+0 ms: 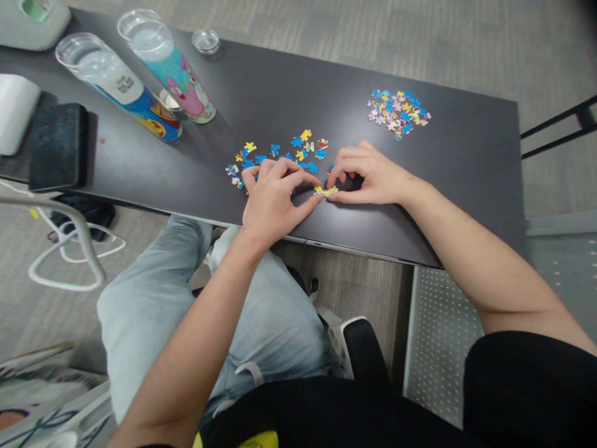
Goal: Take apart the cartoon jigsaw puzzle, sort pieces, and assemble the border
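Observation:
Near the front edge of the dark table, my left hand [280, 196] and my right hand [370, 174] meet over a few yellow jigsaw puzzle pieces [326, 191]. Thumb and forefinger of each hand pinch the yellow pieces from opposite sides. Whether these pieces are joined or just touching, I cannot tell. Loose blue, yellow and white puzzle pieces [275, 150] lie scattered just beyond my left hand, some partly hidden under its fingers. Farther off to the right sits a separate pile of mixed pink, blue and yellow puzzle pieces [399, 112].
Two clear-topped printed tubes [133, 90] [175, 74] stand at the back left, with a round clear lid [206, 42] beside them. A black box [58, 146] and a white object [16, 112] are at the left end of the table [466, 174]. A white cable hangs below.

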Motion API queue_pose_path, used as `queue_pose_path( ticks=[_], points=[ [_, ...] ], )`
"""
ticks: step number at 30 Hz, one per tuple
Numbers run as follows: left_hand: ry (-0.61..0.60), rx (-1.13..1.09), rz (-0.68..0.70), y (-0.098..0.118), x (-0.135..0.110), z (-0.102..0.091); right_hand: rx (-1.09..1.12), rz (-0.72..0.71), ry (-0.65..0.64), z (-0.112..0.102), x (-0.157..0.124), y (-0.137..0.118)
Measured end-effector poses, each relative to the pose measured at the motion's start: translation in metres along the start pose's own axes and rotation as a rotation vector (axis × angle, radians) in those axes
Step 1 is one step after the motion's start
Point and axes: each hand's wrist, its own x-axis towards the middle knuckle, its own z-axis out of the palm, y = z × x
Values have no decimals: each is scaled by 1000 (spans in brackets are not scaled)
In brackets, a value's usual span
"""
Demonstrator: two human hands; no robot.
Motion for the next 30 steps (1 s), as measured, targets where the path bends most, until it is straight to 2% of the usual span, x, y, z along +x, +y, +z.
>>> queue_pose_path(
  ticks=[9,13,16,23,26,30],
  points=[
    [7,4,-3,-1,-1,-2,0,19,40,-2,0,-3],
    [77,-11,-60,-6,-3,-2,-38,96,117,-9,1,-1],
    [87,-18,-53,-5,-4,-2,-63,137,178,-12,1,6],
    [-49,-9,123,7,-9,-7,-103,148,197,-12,-1,17],
    [-118,-6,169,7,-10,-7,-101,125,184,-9,-3,17],
    [-150,-7,218,4,-11,-6,-100,121,166,-7,-3,19]
  ],
)
